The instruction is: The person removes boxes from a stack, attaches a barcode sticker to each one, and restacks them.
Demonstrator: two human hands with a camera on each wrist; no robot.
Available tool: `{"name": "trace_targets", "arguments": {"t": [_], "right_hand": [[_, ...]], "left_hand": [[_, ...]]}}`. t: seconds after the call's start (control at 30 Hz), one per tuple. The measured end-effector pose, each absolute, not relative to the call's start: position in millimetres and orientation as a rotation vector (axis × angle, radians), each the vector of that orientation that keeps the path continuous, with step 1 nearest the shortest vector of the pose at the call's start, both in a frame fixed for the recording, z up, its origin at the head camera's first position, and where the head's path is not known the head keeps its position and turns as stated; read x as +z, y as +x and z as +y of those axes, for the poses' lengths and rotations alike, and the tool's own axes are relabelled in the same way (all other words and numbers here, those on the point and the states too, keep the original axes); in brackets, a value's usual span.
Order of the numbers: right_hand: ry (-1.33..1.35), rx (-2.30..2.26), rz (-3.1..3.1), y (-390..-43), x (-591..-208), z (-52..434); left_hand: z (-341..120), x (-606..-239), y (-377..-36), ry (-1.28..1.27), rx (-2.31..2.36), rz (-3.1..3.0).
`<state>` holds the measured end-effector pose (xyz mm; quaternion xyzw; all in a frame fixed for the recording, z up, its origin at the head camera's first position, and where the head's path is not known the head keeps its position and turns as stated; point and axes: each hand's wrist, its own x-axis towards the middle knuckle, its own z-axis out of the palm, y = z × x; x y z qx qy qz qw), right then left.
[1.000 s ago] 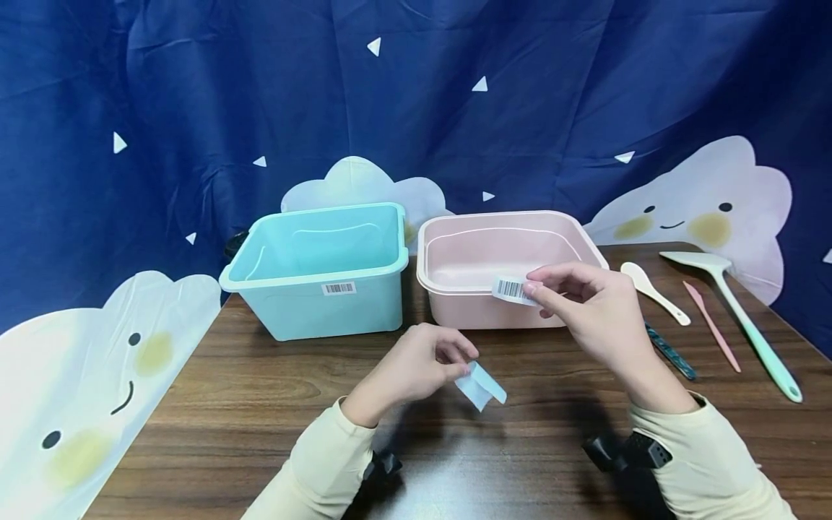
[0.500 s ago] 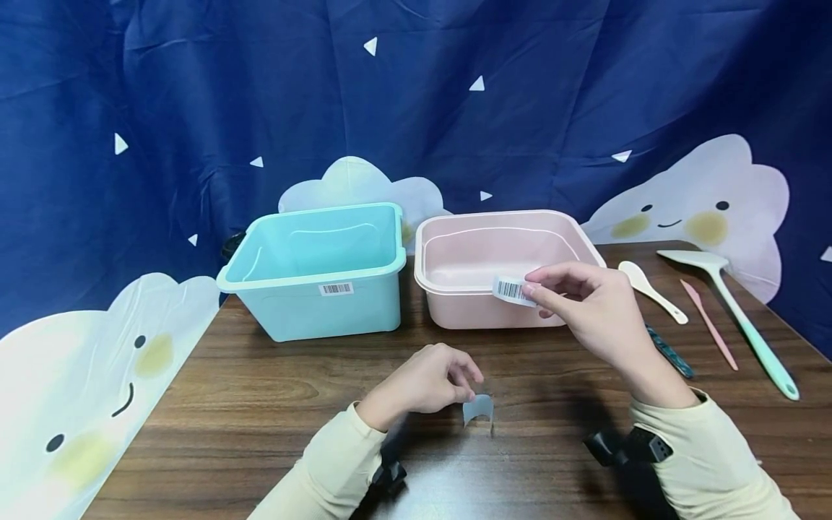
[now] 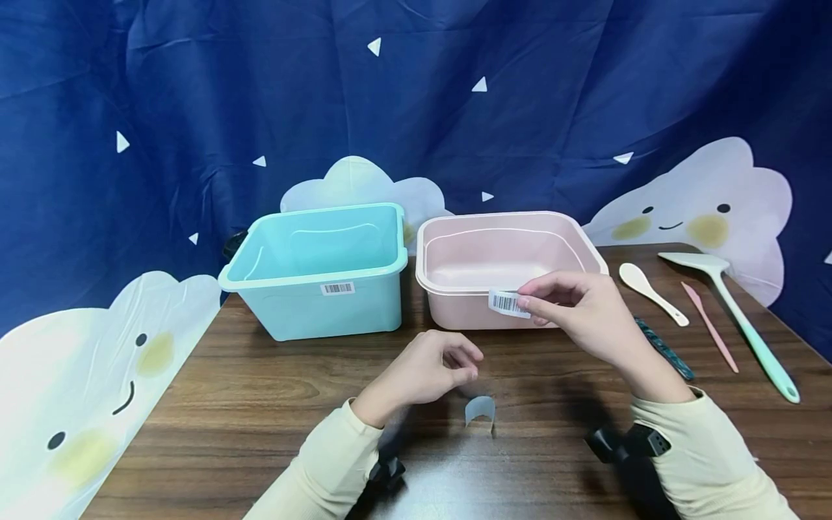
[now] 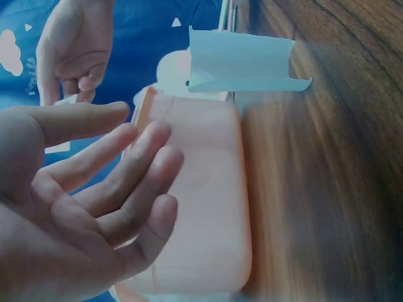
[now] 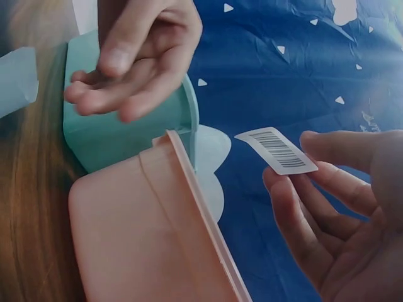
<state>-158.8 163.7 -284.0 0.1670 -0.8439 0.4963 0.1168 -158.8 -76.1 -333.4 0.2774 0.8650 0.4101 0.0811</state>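
Note:
My right hand (image 3: 585, 318) pinches a white barcode sticker (image 3: 508, 303) by one end, between thumb and fingertips, in front of the pink bin (image 3: 448, 307). The right wrist view shows the sticker (image 5: 277, 151) slightly curled, its printed side visible. My left hand (image 3: 419, 372) hangs over the table with loosely bent fingers and nothing between them; in the left wrist view the left hand (image 4: 94, 189) has its fingers spread apart. Just below it on the table stands a curled piece of pale blue backing paper (image 3: 479, 407). The turquoise bin (image 3: 325, 310) to the left bears a barcode label (image 3: 338, 288).
On the right of the wooden table (image 3: 260, 433) lie a white spoon (image 3: 650, 292), a dark green patterned strip (image 3: 664, 349), a pink knife (image 3: 711, 325) and a mint-handled spatula (image 3: 754, 325). A blue curtain (image 3: 416, 108) with clouds hangs behind.
My left hand has let go of the backing paper, which now stands on the table, and has lifted slightly off it. My right hand has lowered a little with the sticker.

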Motion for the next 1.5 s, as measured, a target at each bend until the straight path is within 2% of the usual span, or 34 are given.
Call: {"name": "trace_targets", "arguments": {"t": [0.27, 0.63, 1.5], "right_hand": [[0.6, 1.476, -2.621, -171, -296, 170], [0.633, 1.461, -2.727, -185, -317, 175], [0.688, 1.634, -2.675, -196, -340, 180]], "left_hand": [[-76, -334, -163, 0.915, 1.435, 2.501], [-72, -344, -174, 0.944, 1.414, 2.43], [-62, -349, -196, 0.854, 1.431, 2.579]]}}
